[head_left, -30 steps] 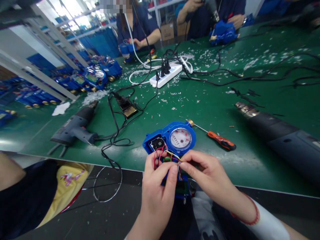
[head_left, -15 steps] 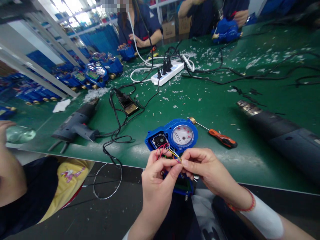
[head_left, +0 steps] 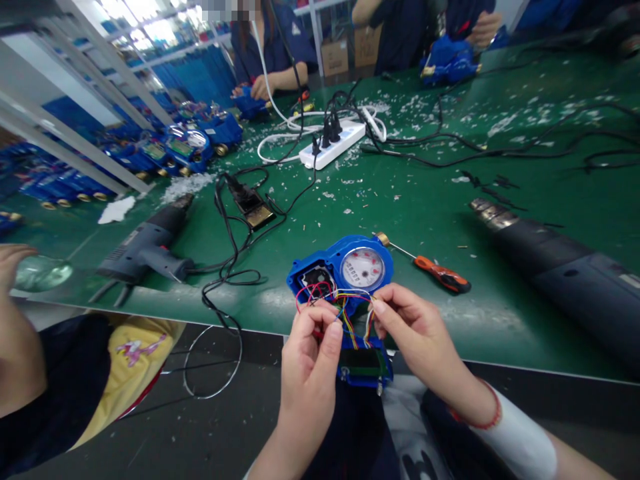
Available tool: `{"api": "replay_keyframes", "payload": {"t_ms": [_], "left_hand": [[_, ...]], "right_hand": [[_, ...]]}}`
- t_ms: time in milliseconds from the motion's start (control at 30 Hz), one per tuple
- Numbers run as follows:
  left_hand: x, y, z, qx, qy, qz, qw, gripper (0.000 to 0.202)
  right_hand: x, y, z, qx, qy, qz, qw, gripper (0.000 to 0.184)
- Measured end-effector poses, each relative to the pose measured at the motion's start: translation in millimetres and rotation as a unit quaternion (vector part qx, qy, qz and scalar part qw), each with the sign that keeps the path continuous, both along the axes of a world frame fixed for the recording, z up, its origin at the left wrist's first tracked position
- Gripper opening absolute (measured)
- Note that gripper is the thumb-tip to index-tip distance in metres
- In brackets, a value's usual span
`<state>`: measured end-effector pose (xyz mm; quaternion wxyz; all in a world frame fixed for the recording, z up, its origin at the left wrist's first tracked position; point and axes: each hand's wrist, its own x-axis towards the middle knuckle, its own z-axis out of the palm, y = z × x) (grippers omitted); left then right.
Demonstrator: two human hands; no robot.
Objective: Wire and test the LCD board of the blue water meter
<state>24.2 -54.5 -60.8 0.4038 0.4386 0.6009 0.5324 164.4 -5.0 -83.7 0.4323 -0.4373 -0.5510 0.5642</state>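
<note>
A blue water meter (head_left: 345,267) with a round white dial lies at the near edge of the green table (head_left: 410,200). Thin coloured wires (head_left: 345,303) run from its open compartment to a small blue display module (head_left: 364,363) hanging just off the table edge. My left hand (head_left: 310,347) pinches the red and coloured wires beside the open compartment. My right hand (head_left: 410,327) pinches the wires on the right, just below the dial. The two hands are a little apart with the wires spread between them.
An orange-handled screwdriver (head_left: 440,273) lies right of the meter, a large dark heat gun (head_left: 560,267) beyond it. A grey heat gun (head_left: 145,250), a soldering iron stand (head_left: 253,207), black cables and a white power strip (head_left: 333,147) lie behind. Other people work across the table and at my left.
My hands have drawn apart and the wires now fan out between them. The display module has come into view below them.
</note>
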Motion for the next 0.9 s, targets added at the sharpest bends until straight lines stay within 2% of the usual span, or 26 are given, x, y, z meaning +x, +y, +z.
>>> {"api": "replay_keyframes", "payload": {"t_ms": [200,400,600,767,900], "left_hand": [[0.4,-0.5,2.2,-0.026,-0.023,-0.011,0.999,0.012],[0.1,1.5,2.4,-0.027,-0.018,-0.007,0.999,0.011],[-3.9,1.8,4.8,-0.066,0.06,-0.027,0.996,0.007],[-9.0,-0.2,6.9,-0.05,0.078,0.001,0.996,0.012],[-11.6,0.3,2.6,-0.048,0.029,0.043,0.998,0.011]], "right_hand": [[2.5,-5.5,-1.3,-0.02,-0.003,0.028,0.999,0.027],[2.4,-7.8,-3.8,-0.004,-0.049,0.052,0.997,0.016],[1.9,-9.7,-7.3,-0.024,-0.019,0.069,0.997,0.022],[3.1,-10.0,-7.6,-0.025,0.001,0.031,0.999,0.023],[1.8,-7.9,-9.3,-0.049,0.039,-0.004,0.998,0.024]]}}
